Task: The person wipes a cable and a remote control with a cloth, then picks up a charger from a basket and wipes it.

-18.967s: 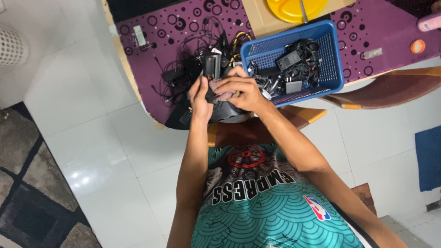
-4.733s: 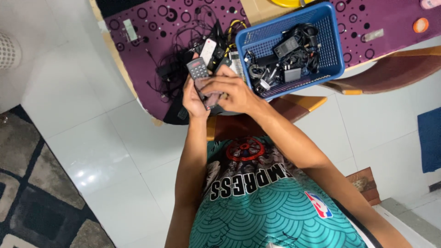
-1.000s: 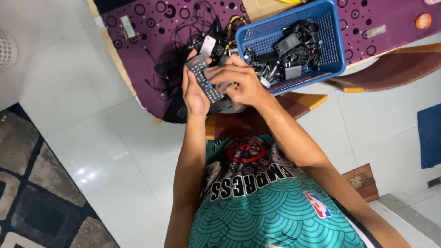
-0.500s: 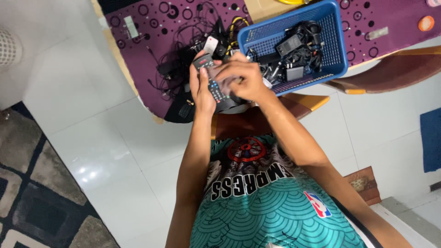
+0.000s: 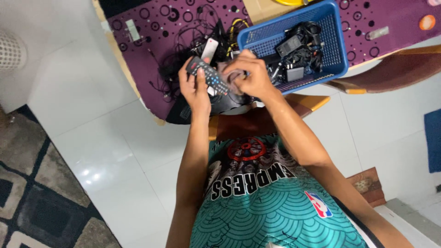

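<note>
Black remote (image 5: 209,76) in left hand (image 5: 195,89) grip, right hand (image 5: 250,78) apparently rubbing it

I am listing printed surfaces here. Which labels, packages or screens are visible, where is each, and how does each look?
Shirt print: on the person's chest, white block letters and a round red emblem on teal.
Shirt patch: lower on the shirt, small red, white and blue logo.
Remote: in the left hand, dark, long, with coloured buttons.
No screens or packages can be made out.
</note>
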